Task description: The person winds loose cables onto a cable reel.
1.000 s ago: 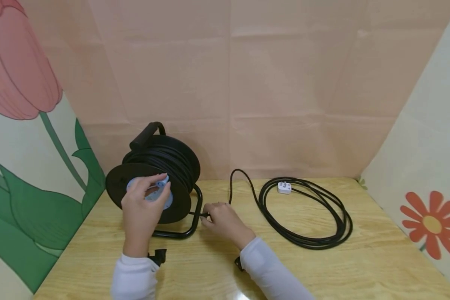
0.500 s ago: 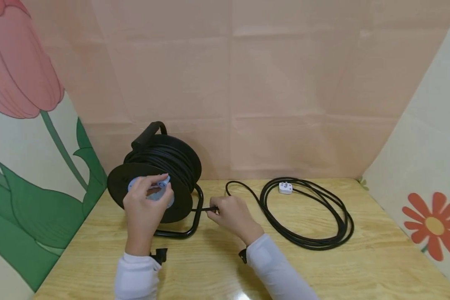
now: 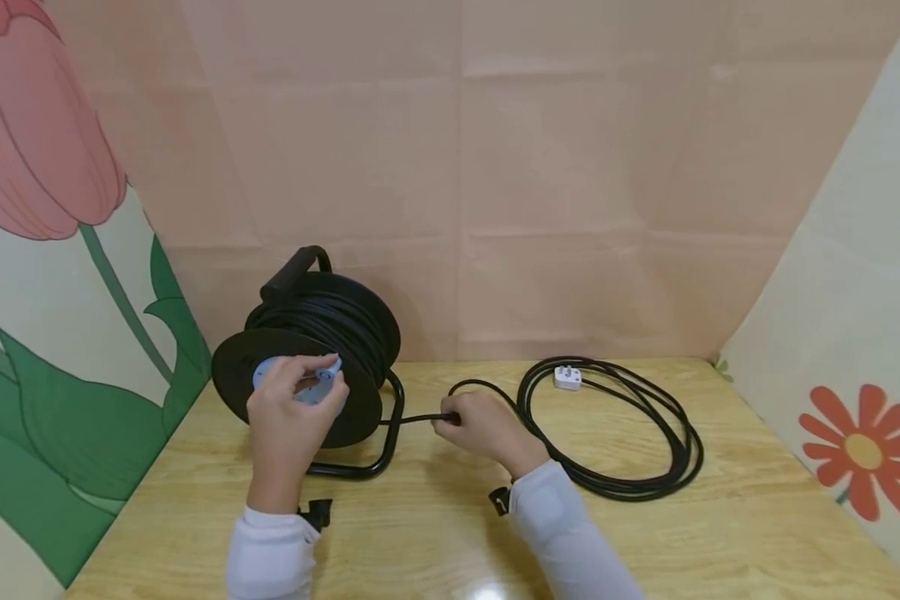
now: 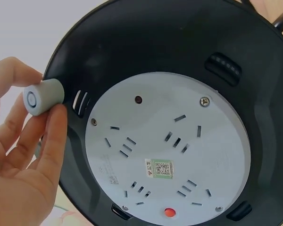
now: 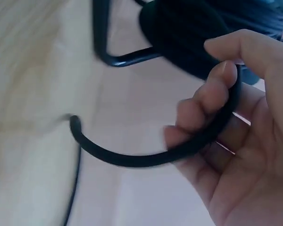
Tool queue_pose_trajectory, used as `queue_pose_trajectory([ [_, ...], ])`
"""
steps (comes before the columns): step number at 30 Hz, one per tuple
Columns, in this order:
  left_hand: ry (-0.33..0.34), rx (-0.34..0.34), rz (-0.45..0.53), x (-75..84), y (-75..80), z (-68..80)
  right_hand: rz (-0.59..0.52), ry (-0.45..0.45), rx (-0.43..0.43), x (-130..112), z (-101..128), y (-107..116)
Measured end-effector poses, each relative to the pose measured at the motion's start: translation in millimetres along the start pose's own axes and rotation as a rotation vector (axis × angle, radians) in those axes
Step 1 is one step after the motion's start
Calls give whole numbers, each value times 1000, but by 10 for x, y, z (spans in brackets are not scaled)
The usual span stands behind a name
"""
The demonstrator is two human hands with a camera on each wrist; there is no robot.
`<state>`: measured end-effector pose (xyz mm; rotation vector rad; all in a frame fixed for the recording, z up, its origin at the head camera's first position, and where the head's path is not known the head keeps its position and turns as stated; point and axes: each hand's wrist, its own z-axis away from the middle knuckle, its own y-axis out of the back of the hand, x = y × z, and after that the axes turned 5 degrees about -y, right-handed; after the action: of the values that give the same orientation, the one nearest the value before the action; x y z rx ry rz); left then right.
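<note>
The left hand pinches the grey knob on the face of the reel, which stands upright at the tabletop's left rear. The right hand curls its fingers around the black cable just right of the reel's frame; that view is blurred, so the grip looks loose at best. Beyond it the cable lies coiled, with the white plug at the coil's far edge.
</note>
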<state>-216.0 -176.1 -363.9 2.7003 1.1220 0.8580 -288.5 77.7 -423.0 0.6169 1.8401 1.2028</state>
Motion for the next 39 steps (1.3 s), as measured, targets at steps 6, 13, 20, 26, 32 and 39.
queue_pose_trajectory([
  [6,-35,-35,-49,-17,-73,39,-145,-44,-124,101,-63,-151],
  [13,17,-149,-101,25,-154,87,-203,36,-158,-39,-59,-131],
  [20,35,-214,-100,57,-152,68,-147,52,-250,-78,38,59],
  [26,21,-226,-79,49,-172,49,-191,-25,-190,103,100,274],
  [32,29,-228,-60,55,-199,47,-238,-48,-225,164,132,352],
  [39,38,-224,-42,32,-212,39,-282,-93,-263,175,211,482],
])
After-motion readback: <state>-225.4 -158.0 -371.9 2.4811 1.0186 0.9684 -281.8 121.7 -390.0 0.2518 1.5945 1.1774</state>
